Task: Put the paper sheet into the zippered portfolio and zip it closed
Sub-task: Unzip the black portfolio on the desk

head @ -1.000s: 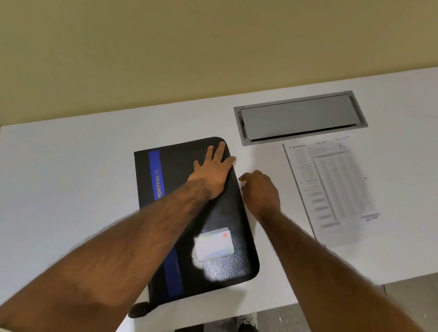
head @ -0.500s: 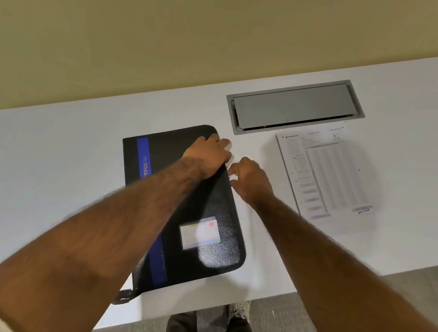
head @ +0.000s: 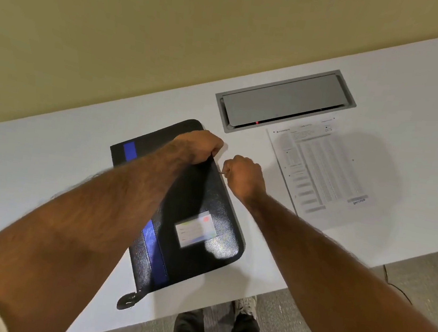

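Observation:
A black zippered portfolio [head: 201, 205] with a blue stripe and a card window lies closed on the white table [head: 44, 170]. My left hand [head: 201, 146] grips its far right corner, fingers curled over the edge. My right hand [head: 244, 177] is closed in a fist just right of that edge, pinching a small metal zipper pull [head: 222, 172]. The printed paper sheet [head: 320, 168] lies flat on the table to the right, apart from both hands.
A grey cable hatch [head: 285, 99] is set into the table behind the paper. The table's near edge runs below the portfolio; grey carpet, my shoes [head: 246, 306] and a thin cable [head: 397, 286] show beneath. A black strap tab [head: 129, 300] hangs off the portfolio's near corner.
My left hand went from lying flat on the cover to gripping the far right corner. My right hand closed on the zipper pull at the right edge.

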`<action>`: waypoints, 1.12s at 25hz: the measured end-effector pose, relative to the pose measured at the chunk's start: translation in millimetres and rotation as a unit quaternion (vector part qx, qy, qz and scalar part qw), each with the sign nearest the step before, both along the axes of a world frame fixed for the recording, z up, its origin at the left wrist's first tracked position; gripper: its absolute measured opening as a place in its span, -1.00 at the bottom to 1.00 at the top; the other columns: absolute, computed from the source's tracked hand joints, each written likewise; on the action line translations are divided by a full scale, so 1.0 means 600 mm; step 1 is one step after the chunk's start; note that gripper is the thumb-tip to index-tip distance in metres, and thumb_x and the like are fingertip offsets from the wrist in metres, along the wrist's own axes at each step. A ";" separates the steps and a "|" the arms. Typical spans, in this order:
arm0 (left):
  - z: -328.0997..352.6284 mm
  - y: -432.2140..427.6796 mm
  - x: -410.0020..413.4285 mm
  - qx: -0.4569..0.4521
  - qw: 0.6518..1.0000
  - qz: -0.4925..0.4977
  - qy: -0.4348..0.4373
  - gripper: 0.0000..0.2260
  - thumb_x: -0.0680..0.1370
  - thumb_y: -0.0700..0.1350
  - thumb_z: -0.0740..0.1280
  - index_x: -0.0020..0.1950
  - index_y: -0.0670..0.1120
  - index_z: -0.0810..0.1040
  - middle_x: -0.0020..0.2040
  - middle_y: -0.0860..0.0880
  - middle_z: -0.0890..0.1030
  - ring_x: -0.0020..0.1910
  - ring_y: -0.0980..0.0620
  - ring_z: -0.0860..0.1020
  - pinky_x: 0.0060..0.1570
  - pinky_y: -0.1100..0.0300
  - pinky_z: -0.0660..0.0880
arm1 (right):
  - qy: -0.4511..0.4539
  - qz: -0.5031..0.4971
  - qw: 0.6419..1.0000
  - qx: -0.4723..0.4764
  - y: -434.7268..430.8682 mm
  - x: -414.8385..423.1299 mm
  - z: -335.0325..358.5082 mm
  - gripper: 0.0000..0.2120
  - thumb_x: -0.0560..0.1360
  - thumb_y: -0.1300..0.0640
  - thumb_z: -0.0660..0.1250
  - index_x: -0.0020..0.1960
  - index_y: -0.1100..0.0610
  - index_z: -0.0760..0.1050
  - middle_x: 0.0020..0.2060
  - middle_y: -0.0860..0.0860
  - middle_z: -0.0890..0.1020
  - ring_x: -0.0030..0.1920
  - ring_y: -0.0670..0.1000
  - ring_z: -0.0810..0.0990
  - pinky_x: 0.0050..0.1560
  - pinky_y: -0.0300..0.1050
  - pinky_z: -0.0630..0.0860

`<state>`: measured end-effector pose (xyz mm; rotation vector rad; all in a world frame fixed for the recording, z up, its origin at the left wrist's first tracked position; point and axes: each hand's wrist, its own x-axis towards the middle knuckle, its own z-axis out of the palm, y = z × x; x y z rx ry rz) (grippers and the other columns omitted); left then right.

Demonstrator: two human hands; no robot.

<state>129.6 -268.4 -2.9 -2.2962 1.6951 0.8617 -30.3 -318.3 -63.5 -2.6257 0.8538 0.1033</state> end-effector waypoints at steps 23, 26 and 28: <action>-0.027 0.007 -0.010 -0.025 0.998 0.020 -0.049 -0.84 0.51 -0.35 0.21 -0.05 -0.11 0.49 0.04 -0.15 0.60 0.00 -0.14 0.54 -0.05 0.09 0.41 | -0.049 0.022 0.998 -0.039 0.139 -0.266 -0.021 -0.68 0.29 0.44 0.35 -0.14 0.05 0.62 -0.13 -0.02 0.56 -0.06 0.06 0.51 -0.06 -0.04 0.44; -0.026 0.015 -0.024 -0.059 0.996 0.070 -0.024 -0.73 0.52 -0.36 0.25 0.19 -0.13 0.47 0.24 -0.17 0.54 0.13 -0.15 0.52 0.07 0.04 0.43 | -0.037 0.013 0.999 -0.034 0.158 -0.283 -0.024 -0.73 0.35 0.38 0.39 -0.08 0.05 0.62 -0.05 -0.02 0.59 0.00 0.05 0.52 0.00 -0.01 0.47; -0.022 0.043 -0.055 -0.109 0.986 0.130 -0.007 -0.55 0.56 -0.29 0.32 0.44 -0.12 0.37 0.48 -0.14 0.37 0.37 -0.20 0.42 0.33 -0.06 0.41 | -0.021 0.013 0.999 -0.040 0.158 -0.285 -0.025 -0.76 0.40 0.33 0.39 -0.03 0.05 0.63 -0.03 -0.01 0.60 0.00 0.05 0.52 0.01 0.00 0.48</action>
